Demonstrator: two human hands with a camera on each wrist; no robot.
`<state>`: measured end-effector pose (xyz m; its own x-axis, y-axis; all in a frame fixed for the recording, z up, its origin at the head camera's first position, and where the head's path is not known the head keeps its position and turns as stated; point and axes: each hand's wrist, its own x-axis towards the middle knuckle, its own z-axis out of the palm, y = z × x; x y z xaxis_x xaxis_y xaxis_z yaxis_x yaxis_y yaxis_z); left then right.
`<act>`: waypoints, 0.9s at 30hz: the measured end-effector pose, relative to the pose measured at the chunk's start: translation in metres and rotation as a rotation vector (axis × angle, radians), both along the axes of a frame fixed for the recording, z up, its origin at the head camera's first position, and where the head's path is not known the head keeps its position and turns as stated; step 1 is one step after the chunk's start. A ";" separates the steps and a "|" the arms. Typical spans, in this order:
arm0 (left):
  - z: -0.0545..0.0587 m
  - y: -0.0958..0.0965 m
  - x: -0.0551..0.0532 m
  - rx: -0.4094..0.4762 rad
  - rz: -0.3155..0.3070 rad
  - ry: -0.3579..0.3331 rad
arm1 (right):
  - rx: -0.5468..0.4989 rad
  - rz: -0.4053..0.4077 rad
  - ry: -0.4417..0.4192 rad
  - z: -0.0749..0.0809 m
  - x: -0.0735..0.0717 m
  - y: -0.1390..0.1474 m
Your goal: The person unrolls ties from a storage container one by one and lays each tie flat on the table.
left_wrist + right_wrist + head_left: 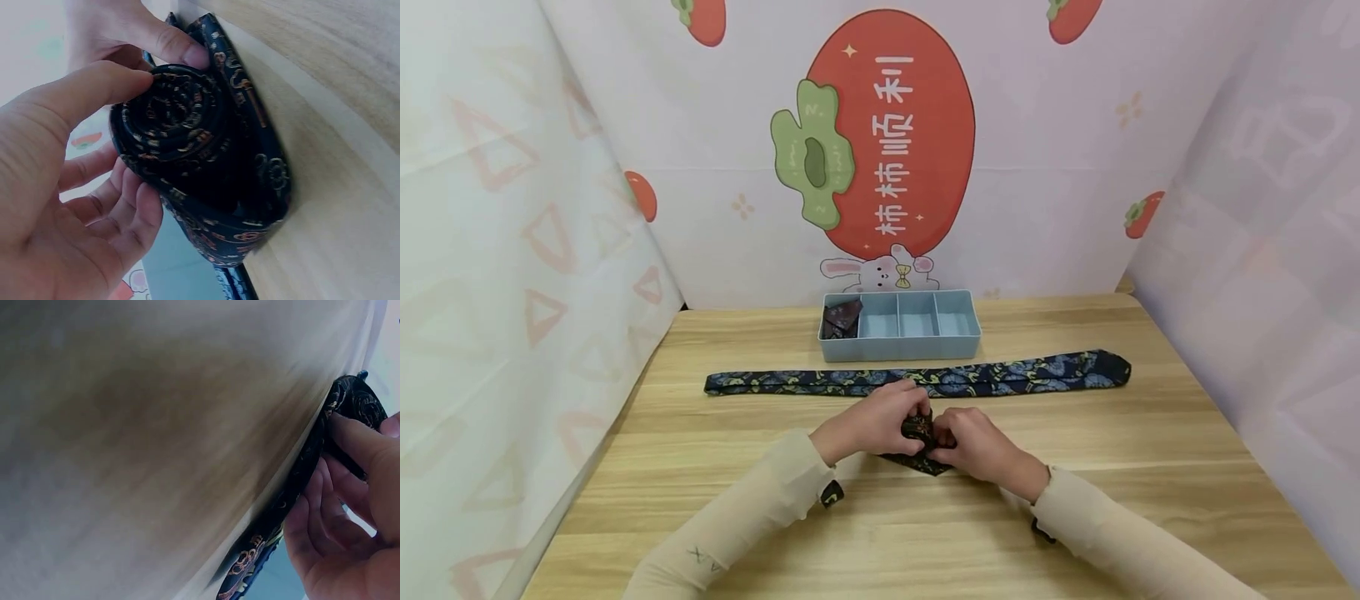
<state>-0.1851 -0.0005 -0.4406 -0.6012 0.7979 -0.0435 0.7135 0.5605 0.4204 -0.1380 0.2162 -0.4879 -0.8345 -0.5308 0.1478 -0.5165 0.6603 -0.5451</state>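
Observation:
A black necktie [917, 427] with small orange and pale motifs is partly rolled into a coil. My left hand [883, 418] grips the coil from its left side. In the left wrist view, the thumb presses the top edge of the coil [178, 119] and the other fingers curl against its outer side. Opposite it, my right hand [981, 446] pinches the same necktie. The right wrist view shows the right thumb and fingers on the dark fabric [359, 400]. The pointed unrolled end [934, 467] lies low by the tabletop, between the hands.
Behind the hands, a navy necktie with blue and yellow patterning [820, 382] lies stretched across the wooden table [925, 550]. Farther back stands a light blue box [902, 348] with several compartments; a dark maroon folded tie [842, 318] sits in its leftmost one. Printed cloth [1037, 167] hangs behind.

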 end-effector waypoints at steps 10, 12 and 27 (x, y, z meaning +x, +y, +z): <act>-0.007 -0.020 0.003 0.063 0.054 -0.009 | 0.008 0.006 -0.001 0.003 0.001 0.001; -0.009 -0.026 0.004 0.077 0.075 0.003 | 0.011 0.018 -0.003 0.003 0.000 0.003; -0.016 -0.064 0.023 0.128 0.223 0.026 | 0.067 0.064 0.005 0.006 0.003 0.020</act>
<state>-0.1619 -0.0650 -0.4568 -0.7626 0.6434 0.0675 0.5897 0.6484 0.4814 -0.1350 0.2363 -0.4819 -0.7979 -0.5918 0.1141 -0.5614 0.6609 -0.4981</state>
